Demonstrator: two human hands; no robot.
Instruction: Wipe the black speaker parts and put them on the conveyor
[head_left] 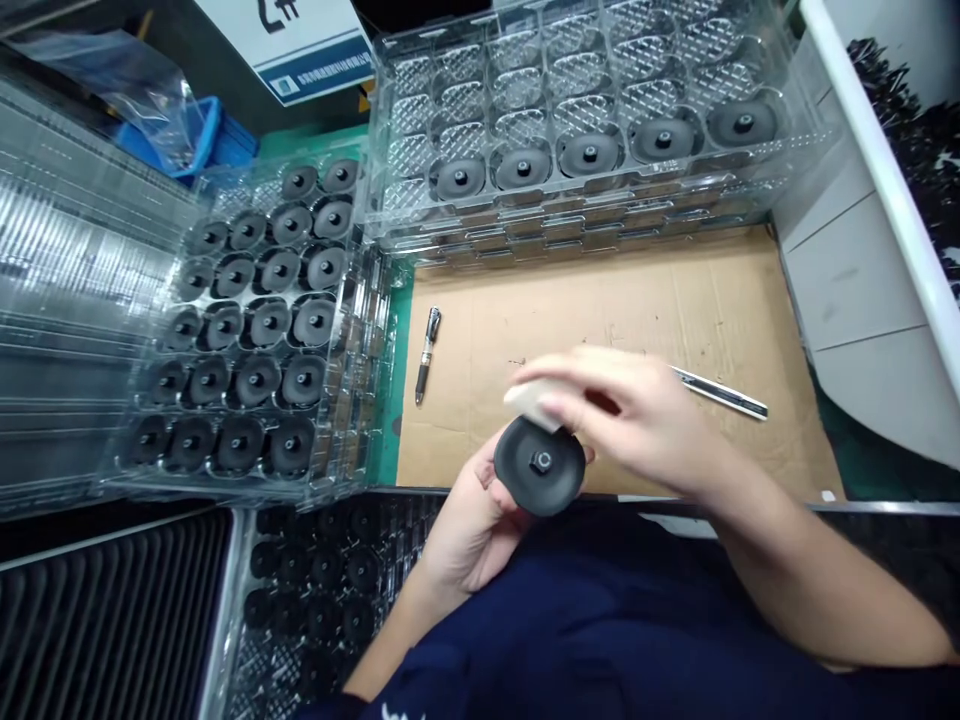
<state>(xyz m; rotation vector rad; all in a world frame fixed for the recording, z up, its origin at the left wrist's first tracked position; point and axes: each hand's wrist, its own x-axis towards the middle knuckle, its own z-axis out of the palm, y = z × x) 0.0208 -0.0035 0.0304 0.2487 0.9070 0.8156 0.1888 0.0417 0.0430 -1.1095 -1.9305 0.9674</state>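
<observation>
A round black dish-shaped part (538, 470) with a small raised hub in its centre faces up at me. My left hand (480, 515) grips it from below and the left side. Over its upper edge, my right hand (622, 410) pinches a small whitish pad (534, 398), which touches or nearly touches the rim; motion blurs the pad, so its exact kind is unclear. Beneath both hands lies a sheet of brown cardboard (480, 310).
A pen (428, 355) and a slim cutter-like tool (724, 393) rest on the cardboard. Clear plastic trays (540, 215) stand behind; another tray (341, 400) full of black parts is at left. A blue bin (217, 135) sits back left. A white-edged partition (885, 190) rises at right.
</observation>
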